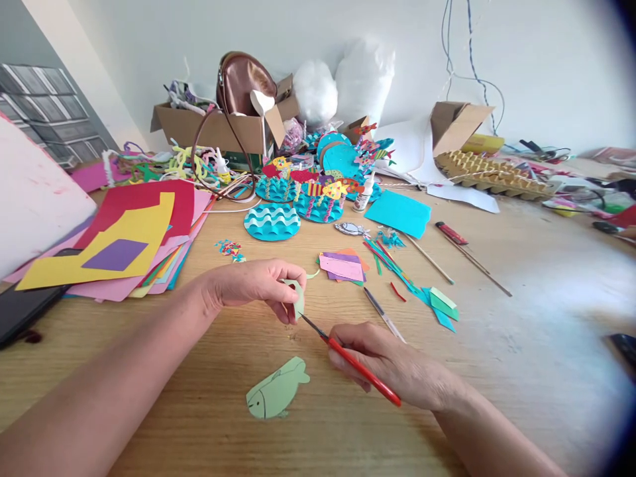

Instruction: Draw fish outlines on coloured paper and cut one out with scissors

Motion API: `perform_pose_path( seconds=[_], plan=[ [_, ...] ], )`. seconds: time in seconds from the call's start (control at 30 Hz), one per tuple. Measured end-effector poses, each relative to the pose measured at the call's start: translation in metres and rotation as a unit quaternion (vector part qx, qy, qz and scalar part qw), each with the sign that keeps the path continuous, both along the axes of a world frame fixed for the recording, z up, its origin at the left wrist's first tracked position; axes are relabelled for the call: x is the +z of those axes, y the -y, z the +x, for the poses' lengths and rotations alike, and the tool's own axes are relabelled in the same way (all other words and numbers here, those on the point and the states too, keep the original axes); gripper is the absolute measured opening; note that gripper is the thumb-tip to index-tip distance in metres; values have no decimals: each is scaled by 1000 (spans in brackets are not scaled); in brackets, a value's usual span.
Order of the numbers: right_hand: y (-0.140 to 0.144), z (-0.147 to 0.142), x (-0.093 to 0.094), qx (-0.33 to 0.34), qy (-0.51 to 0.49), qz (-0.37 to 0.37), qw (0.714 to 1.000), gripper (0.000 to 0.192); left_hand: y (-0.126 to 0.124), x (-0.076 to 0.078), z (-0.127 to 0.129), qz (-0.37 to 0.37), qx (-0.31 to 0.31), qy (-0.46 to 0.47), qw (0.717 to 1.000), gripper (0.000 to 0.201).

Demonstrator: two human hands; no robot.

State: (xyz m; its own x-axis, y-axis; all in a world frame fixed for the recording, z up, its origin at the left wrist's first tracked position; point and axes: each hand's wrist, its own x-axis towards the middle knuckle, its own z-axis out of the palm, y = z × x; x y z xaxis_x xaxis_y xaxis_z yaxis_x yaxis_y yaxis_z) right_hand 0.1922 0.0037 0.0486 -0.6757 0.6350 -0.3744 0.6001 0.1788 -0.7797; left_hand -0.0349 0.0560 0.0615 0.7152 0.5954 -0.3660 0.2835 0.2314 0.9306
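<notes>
- Left hand (256,283): near centre, above the counter (521,318); fingers curled tight, thumb and fingertips pinching a small green paper piece (297,297) held upright, clear of the wood.
- Right hand (392,368): nearer and to the right of the left; fingers closed round a red-handled brush (358,366), gripped like a pen, dark tip pointing up-left and meeting the lower edge of the small green paper piece.
- Green paper fish (276,389): flat on the counter, nearest of all; below the left hand and just left of the right; touched by neither; drawn eye and mouth at its left end.
- Second brush (381,313): flat on the wood just beyond the right hand, apart from it.
- Small stack of paper cards (342,266): pink and purple on top, beyond both hands, with coloured paper strips (397,268) to its right.
- Blue wave disc (271,221): farther off, centre; behind it, more blue discs bearing coloured paper fish (322,191).
- Coloured paper sheets (129,245): far left, fanned in a pile, yellow and red on top.
- Cardboard box (223,129): against the far wall, holding a brown bag (241,78).
- Glue bottle (365,192): upright, right of the discs, beside a turquoise sheet (398,213).
</notes>
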Motion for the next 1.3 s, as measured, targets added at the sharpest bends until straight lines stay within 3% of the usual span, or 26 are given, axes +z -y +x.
perform_pose_path(
  seconds=[1.0,1.17,1.3],
  plan=[
    [-1,0,-3,3,-1,4,1000,32,1,-7,0,-9,-2,18,1000,7],
    [0,0,-1,-19,-8,3,1000,35,0,-6,1,2,56,30,998,12],
    [1,-1,0,-78,-46,-46,995,39,-2,-7,1,44,117,45,991,12]
  ],
)
